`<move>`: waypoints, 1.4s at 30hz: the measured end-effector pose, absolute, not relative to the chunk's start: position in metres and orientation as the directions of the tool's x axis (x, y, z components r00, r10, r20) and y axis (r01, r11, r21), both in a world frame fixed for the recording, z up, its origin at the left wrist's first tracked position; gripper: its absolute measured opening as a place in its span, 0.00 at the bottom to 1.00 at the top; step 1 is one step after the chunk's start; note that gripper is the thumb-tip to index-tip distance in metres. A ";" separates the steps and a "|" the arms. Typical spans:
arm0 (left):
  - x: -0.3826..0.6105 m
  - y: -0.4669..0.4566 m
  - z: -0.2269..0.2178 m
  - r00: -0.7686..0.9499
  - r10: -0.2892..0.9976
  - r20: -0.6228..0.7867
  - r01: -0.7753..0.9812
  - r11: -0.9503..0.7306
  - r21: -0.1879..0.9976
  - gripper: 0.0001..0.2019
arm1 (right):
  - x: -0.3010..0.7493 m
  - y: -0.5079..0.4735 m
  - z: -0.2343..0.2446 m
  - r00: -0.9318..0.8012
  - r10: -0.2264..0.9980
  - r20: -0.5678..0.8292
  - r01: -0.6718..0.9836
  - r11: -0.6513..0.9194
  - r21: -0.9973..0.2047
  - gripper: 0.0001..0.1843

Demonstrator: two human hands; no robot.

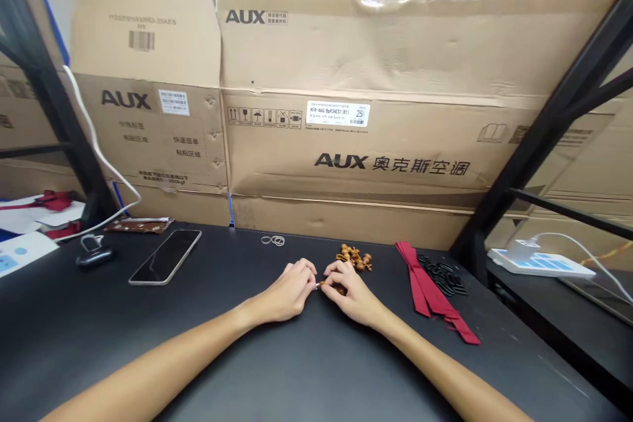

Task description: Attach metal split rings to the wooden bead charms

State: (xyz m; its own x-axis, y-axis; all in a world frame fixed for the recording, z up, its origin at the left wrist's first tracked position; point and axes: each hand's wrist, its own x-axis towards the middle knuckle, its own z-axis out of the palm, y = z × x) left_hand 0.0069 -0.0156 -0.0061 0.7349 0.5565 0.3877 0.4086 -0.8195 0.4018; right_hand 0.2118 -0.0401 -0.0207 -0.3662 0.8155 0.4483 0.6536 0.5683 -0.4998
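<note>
Here, a phone point(165, 257) and metal rings point(273, 241) lie left of the wooden pieces point(354, 258). Just below that pile, left hand point(291, 289) pinches a small metal bit point(317, 285), right hand point(349, 294) clamps a wooden piece point(339, 289); red ribbon point(430, 283) lies right.

We look from one head-worn camera, forward and down, close above our left hand point(289, 290) and right hand point(353, 293) on a black table point(89, 343), cardboard boxes point(376, 112) just beyond.

2 hands point(289, 290) point(353, 293), 1 phone point(165, 257), 2 AUX ctns point(146, 92) point(395, 105)
</note>
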 end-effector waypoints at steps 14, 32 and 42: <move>0.007 -0.016 -0.002 0.761 0.525 0.382 0.377 -0.836 0.398 0.08 | 0.214 -0.035 -0.026 -0.303 0.816 0.492 0.727 0.532 -0.435 0.09; 0.006 -0.021 0.000 0.781 0.497 0.377 0.357 -0.852 0.384 0.07 | 0.213 -0.039 -0.023 -0.447 0.710 0.544 0.698 0.657 -0.285 0.09; 0.006 -0.018 -0.001 0.769 0.497 0.402 0.312 -0.840 0.443 0.07 | 0.214 -0.040 -0.021 -0.491 0.678 0.547 0.703 0.679 -0.211 0.06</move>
